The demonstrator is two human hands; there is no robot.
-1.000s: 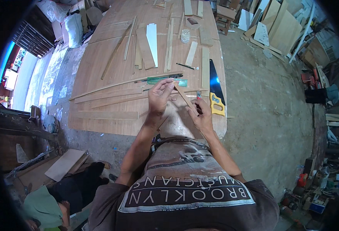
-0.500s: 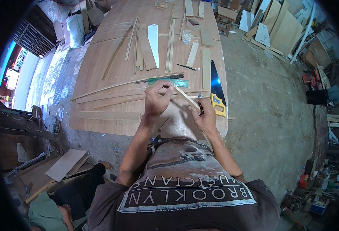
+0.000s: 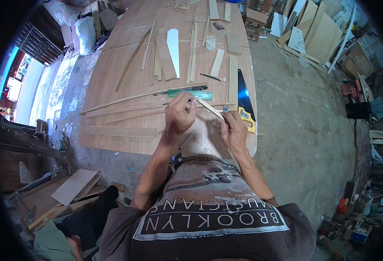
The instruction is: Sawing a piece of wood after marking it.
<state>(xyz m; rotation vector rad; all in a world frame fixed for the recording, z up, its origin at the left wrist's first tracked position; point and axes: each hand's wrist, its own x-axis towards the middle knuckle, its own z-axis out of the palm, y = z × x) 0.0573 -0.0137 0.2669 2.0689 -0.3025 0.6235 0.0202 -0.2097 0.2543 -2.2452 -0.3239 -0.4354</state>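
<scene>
A short, thin wooden strip slants between my two hands above the near part of the table. My left hand pinches its upper left end, fingers curled in. Closed around the lower right end is my right hand; a small dark and reddish thing shows by its thumb, too hidden to name. Just beyond my left hand lie a green ruler-like strip and a dark slim tool. A handsaw with a yellow handle rests at the table's right edge, beside my right hand.
Long wooden strips and boards lie across the table. A white piece, a pencil and a clear jar are farther off. At lower left another person sits near stacked boards.
The wooden strip has turned slightly, so a dark line now shows between two pale edges. My hands have shifted only a little, both still holding it.
</scene>
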